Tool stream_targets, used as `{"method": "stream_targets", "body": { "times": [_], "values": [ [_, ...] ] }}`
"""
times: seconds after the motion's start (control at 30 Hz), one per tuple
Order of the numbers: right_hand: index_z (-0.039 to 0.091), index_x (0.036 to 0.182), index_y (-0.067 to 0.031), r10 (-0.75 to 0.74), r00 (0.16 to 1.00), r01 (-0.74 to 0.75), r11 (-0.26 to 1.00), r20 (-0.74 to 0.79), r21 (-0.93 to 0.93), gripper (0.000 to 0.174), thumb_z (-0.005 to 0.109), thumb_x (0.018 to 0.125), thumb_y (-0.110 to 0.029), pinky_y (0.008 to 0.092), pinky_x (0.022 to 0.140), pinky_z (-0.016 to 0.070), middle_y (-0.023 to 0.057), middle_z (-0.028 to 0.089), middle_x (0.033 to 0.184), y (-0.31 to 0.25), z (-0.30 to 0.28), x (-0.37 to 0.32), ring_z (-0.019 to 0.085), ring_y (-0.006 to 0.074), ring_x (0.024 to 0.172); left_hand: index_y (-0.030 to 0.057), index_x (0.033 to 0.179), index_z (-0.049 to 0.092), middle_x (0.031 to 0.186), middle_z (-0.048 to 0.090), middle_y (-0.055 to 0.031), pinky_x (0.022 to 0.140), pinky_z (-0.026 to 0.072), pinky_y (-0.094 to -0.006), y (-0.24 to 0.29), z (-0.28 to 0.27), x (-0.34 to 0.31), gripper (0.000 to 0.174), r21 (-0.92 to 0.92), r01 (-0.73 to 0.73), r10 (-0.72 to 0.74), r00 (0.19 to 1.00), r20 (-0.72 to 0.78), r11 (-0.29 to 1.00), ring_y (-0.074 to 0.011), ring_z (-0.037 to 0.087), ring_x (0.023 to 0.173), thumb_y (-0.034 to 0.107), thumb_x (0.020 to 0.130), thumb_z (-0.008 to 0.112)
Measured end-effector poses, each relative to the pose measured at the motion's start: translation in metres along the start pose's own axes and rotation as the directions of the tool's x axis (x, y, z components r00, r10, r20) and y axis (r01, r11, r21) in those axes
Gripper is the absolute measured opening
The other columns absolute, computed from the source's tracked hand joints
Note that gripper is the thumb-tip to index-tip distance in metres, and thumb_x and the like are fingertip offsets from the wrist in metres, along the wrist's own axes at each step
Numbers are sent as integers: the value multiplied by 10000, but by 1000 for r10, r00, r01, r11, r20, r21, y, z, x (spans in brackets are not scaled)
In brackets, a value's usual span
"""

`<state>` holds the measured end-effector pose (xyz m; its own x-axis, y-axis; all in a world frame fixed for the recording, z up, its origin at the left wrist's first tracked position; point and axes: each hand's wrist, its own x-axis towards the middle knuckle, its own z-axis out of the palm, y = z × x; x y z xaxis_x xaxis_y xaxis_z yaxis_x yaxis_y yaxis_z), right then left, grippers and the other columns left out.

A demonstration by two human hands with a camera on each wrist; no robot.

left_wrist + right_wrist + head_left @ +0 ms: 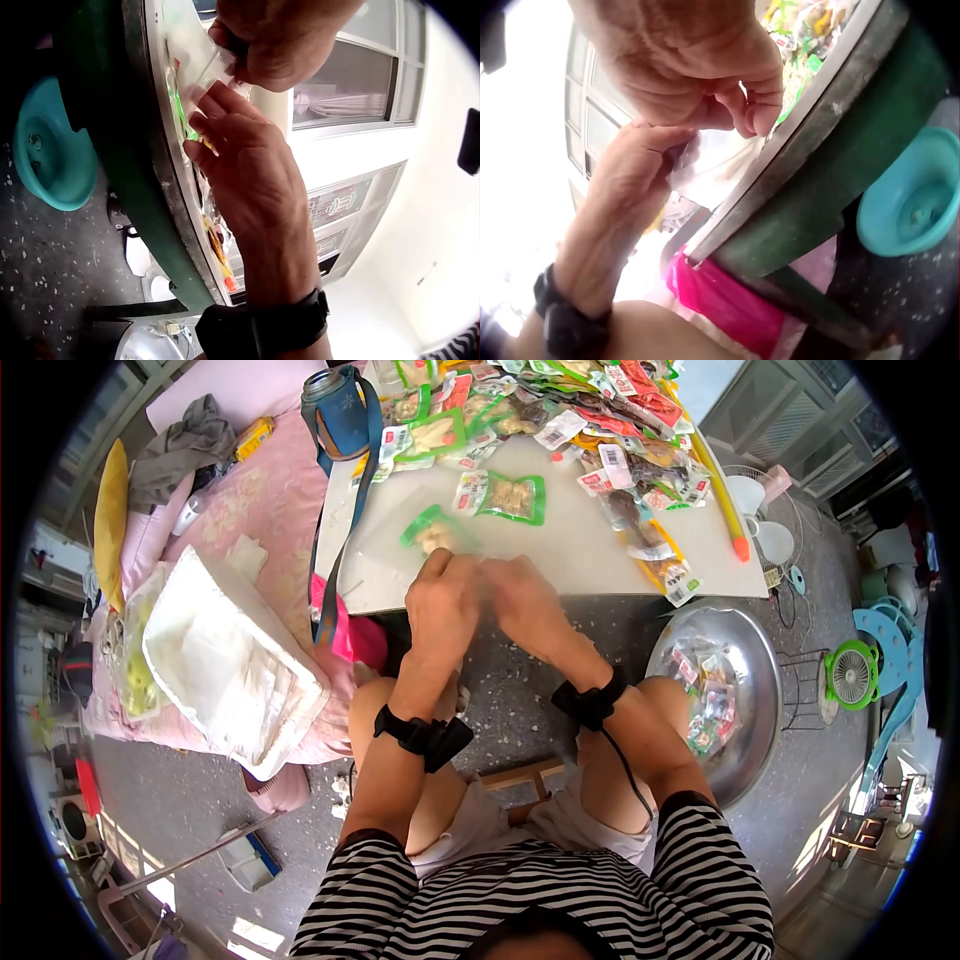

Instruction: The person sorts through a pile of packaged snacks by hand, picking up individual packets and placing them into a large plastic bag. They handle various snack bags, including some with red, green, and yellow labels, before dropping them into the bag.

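Striped shirt (pixel 540 905) in the foreground, a seated person works at the near edge of a white table (pixel 600 565), with a clear plastic bag (pixel 462 552) gripped between both hands. Curled fingers and thumb of the left hand (pixel 440 600) pinch the film. Touching it, the right hand (pixel 522 605) nips the same film. A green-edged snack packet (pixel 435 532) lies just beyond the fingertips, hazed as if seen through the film. Whether it sits inside the bag or under it cannot be told.

The film looks thin and slick, and the grip sits right at the table's lip. On that showing, an uneven pull between the two pinches could tear the bag or free it from one hand, and a packet could then slide off the edge to the floor.

On the floor at the person's right, a metal basin (pixel 757 735) holds a shallow layer of small wrapped snacks (pixel 705 695). Farther up the table, a heap of sealed packets (pixel 600 420) lies loose, in no container. A blue bottle (pixel 335 410) with a strap stands capped at the far left corner, its contents hidden. Under the table sits a teal plastic bowl (pixel 911 195), and what it holds cannot be made out.
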<state>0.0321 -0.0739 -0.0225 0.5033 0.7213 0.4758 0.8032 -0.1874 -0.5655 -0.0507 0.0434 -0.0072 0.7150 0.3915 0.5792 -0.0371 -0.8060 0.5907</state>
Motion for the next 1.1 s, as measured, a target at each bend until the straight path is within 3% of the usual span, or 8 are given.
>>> {"method": "stream_targets", "body": {
  "times": [0.3,0.5,0.6,0.7,0.8,0.9,1.0,1.1],
  "values": [
    [619,919,-54,8,965,73,953,263,-295,239,635,680,-48,417,578,485,75,604,924,-3,12,7,549,322,744,22,942,626,813,580,-155,606,472,-402,0,2,-1,154,-19,-41,42,998,53,999,-365,588,673,-36,812,568],
    [624,922,-56,4,995,16,980,99,-200,214,626,708,-47,425,638,510,79,635,1035,-8,12,15,600,332,819,44,894,616,803,555,-143,628,476,-457,-9,-7,2,128,184,75,-72,997,-19,980,-372,586,755,-4,782,577],
    [627,1009,-57,216,974,-220,974,-69,-49,267,632,742,-54,420,717,517,86,631,1096,-3,-15,29,604,338,927,37,877,615,793,554,-146,616,471,-460,-14,-7,2,96,209,124,-113,991,-66,970,-372,584,736,3,793,584],
    [572,1199,-72,228,964,-257,928,-134,-268,408,640,804,-148,436,877,486,112,544,1301,27,-31,46,525,365,1143,30,862,613,791,563,-151,614,469,-463,-13,-6,2,73,166,121,-113,992,-56,979,-377,586,719,6,799,586],
    [462,1354,-105,182,983,-182,925,-32,-333,548,619,854,-266,518,1028,371,115,372,1478,56,-9,50,345,373,1343,29,859,614,794,571,-151,615,471,-463,-15,-6,2,68,186,106,-99,994,-46,977,-378,590,717,6,801,588],
    [400,1398,-81,245,952,-165,915,182,-369,578,568,896,-312,616,1067,269,91,238,1552,56,1,46,195,360,1426,27,862,616,794,573,-152,613,469,-463,-20,-8,2,66,206,125,-114,991,-63,971,-382,589,715,10,803,592],
    [415,1375,-55,307,926,-218,910,220,-352,544,559,905,-289,676,1041,252,98,269,1535,48,-14,42,200,355,1427,25,867,618,794,576,-154,610,463,-467,-22,-13,3,65,218,144,-127,988,-89,965,-386,587,713,11,808,592],
    [540,1182,-24,137,973,-71,942,184,-327,369,555,895,-257,583,1053,314,152,473,1330,71,-28,26,356,381,1316,13,878,629,775,588,-166,572,437,-442,-24,-15,5,73,214,126,-100,987,-127,969,-380,575,647,-7,825,584]
  ]
}}
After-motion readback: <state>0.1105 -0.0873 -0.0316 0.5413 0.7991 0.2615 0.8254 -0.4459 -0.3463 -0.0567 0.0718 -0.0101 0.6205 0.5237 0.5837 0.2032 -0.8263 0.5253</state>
